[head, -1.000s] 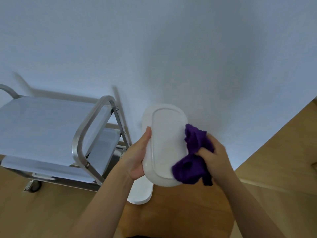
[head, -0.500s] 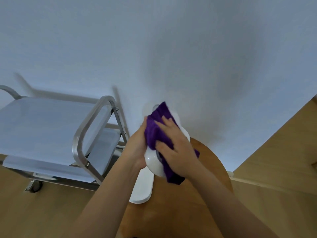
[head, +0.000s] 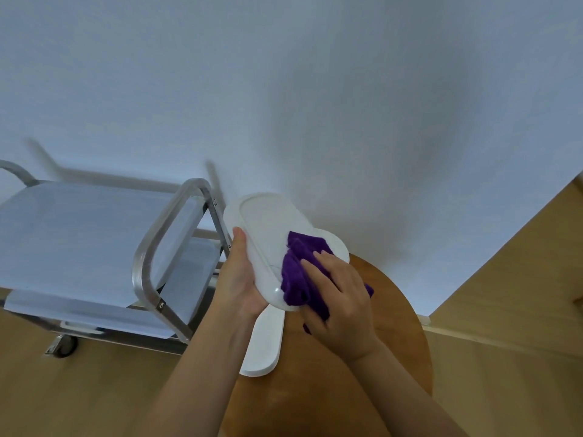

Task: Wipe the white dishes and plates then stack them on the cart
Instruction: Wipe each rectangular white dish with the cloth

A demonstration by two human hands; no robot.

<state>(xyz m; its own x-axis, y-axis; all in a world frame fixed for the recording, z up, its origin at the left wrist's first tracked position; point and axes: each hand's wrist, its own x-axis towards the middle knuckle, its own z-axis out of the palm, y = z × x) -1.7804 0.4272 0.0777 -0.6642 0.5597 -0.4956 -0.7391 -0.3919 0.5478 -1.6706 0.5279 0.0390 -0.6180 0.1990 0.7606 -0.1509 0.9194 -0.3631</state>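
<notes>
- Two hands: your left hand [head: 241, 280] grips the white dish [head: 268, 244]; its fingers are hidden behind it.
- Your right hand [head: 339, 302] presses the purple cloth [head: 298, 272] with straight fingers, covering the dish's lower end.
- One plate [head: 264, 343] on the bench [head: 372, 357] is partly hidden.

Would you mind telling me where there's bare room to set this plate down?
The cart's top shelf, inside its handle rail, lies bare. The round table is bare on its right; its left is crowded by another white plate.
</notes>
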